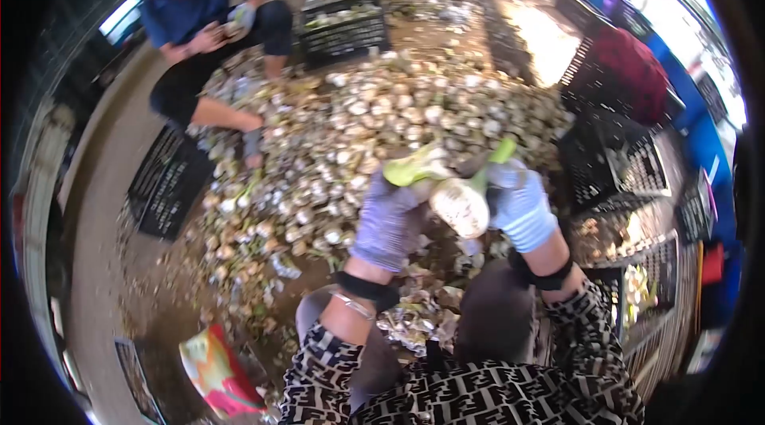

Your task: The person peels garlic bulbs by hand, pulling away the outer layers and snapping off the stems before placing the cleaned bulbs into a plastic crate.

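In front of my knees I hold up a garlic bulb (460,210), white with brown specks, its root end facing me. My right hand (522,206), in a light blue glove, is closed round its green stem (502,151), which sticks up past the fingers. My left hand (390,222), in a greyish purple glove, is closed on a pale yellow-green leaf sheath (414,166) beside the bulb. The left fingertips are partly hidden behind the sheath and bulb. Beyond both hands spreads a big heap of garlic bulbs (382,110).
A co-worker (199,35) sits at the left, holding something pale. Black plastic crates stand at the back (344,35), left (167,182) and right (590,158). Another crate (665,266) at lower right holds garlic. Loose peelings (418,309) lie between my legs; a colourful cushion-like thing (219,369) lies lower left.
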`<state>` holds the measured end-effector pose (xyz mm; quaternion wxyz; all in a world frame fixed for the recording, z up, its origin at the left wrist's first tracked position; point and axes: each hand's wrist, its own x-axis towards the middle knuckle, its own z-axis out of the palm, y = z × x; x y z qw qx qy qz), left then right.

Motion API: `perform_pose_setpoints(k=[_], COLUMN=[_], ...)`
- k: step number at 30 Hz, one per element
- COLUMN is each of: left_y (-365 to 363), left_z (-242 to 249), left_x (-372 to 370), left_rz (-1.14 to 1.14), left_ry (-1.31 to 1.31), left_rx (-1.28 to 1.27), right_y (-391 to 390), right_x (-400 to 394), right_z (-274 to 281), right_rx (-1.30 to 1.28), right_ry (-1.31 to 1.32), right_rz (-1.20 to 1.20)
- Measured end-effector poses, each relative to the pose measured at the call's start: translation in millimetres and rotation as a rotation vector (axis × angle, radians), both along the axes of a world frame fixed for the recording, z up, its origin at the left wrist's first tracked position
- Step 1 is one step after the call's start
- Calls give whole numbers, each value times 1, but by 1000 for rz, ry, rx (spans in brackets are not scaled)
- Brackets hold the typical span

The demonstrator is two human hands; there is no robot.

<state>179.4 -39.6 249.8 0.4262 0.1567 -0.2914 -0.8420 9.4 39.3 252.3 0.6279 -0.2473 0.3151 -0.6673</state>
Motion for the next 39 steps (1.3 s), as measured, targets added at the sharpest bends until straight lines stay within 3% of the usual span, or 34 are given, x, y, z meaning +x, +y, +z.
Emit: perform_pose_setpoints(k=[2,4,5,6,10,11,12,13,14,15,16,18,19,20,21,22,25,26,28,29,30,32,33,34,35,36,38,39], left_y=[-11,-4,-7,-3,1,0,-7,-20,-27,-19,-17,-38,-24,-8,0,9,25,26,26,29,31,42,45,47,50,52,54,57], left_z=[-8,-2,3,9,17,12,-2,-12,-17,-5,-9,-26,-15,-6,-6,-9,-42,-45,-49,-51,-72,-68,-72,-81,-91,-94,-111,-113], left_x=[-3,-9,-1,-4,-1,2,8,19,26,28,27,34,27,16,12,9,3,4,1,-3,2,-16,-24,-33,-40,-49,-59,-70], left_rz=[-28,60,-117,69,60,22,43,-189,-423,61,263,-205,-81,-307,-510,-710,-799,-814,-979,-1102,-1055,-1210,-1279,-1348,-1327,-1357,-1346,-1405], left_ry=[51,69,28,22,76,122,137,317,492,64,-64,59,-369,-533,-592,-647,-952,-958,-1171,-1228,-1254,-1295,-1335,-1378,-1386,-1399,-1334,-1363], left_rx=[-19,-16,-8,-75,-146,-188,-72,38,152,-271,-373,-352,-697,-546,-601,-658,-1207,-1211,-1508,-1466,-1616,-1612,-1624,-1630,-1576,-1555,-1575,-1525], right_y=[2,1,5,2,12,15,17,22,27,33,40,50,57,65,70,82,108,113,136,153,174,211,249,263,274,274,299,279], right_x=[-1,-30,-33,-42,-67,-71,-69,-65,-75,-88,-98,-103,-111,-116,-119,-144,-197,-218,-241,-268,-289,-280,-303,-275,-275,-251,-249,-232], right_z=[-5,-44,-35,-56,-77,-79,-69,-53,-59,-73,-80,-79,-85,-78,-73,-88,-62,-53,-30,-39,-50,-38,-56,-44,-44,-34,-88,-100], right_rx=[-38,37,50,113,236,269,298,406,402,388,369,460,474,485,511,390,95,-23,55,-2,-57,-332,-534,-619,-641,-598,-656,-577], right_ry=[-138,-257,-289,-312,-87,-208,-333,-174,-175,-231,-284,-205,-208,-209,-223,-297,-396,-494,-343,-362,-377,-387,-447,-368,-384,-514,-420,-275], right_rz=[-134,-208,-122,-270,-491,-519,-545,-611,-628,-600,-573,-672,-654,-646,-800,-801,-1090,-1213,-1373,-1310,-1248,-1222,-1059,-1220,-1599,-1685,-1071,-899])
